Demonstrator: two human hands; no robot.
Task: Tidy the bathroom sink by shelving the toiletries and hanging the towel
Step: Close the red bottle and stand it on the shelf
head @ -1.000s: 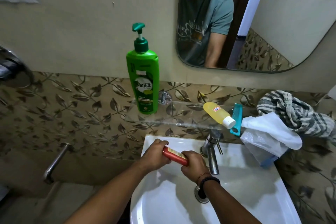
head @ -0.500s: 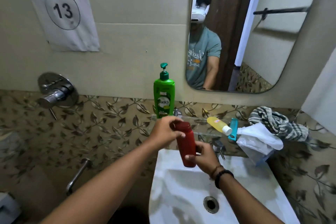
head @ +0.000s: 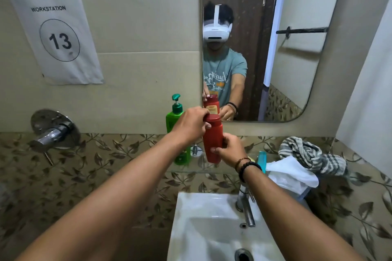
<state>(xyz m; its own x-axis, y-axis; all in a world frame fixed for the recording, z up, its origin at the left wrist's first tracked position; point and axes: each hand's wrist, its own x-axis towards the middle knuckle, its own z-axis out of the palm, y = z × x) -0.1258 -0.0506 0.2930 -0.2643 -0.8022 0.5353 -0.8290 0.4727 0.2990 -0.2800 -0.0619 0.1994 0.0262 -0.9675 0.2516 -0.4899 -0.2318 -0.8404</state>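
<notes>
Gripping the red bottle [head: 212,140] upright above the glass shelf [head: 203,168], both arms extended: left hand [head: 191,125] fingers wrap its cap, right hand [head: 230,150] fingers clasp its lower body. Green pump bottle [head: 178,129] stands on shelf just left. Versus 0.5 s ago, bottle sits higher, nearer the mirror [head: 275,48].

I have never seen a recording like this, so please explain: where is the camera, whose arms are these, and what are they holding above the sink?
There is no machine here. The only picture comes from a camera worn on the person's head, looking forward and down; the mirror reflects the white headset. The arms are that person's own. The left hand grips the cap end of a red bottle, and the right hand holds its lower part, upright above the glass shelf. On the shelf stand a green pump bottle, a teal object, a white cloth and a striped towel. Below is the white sink.
</notes>
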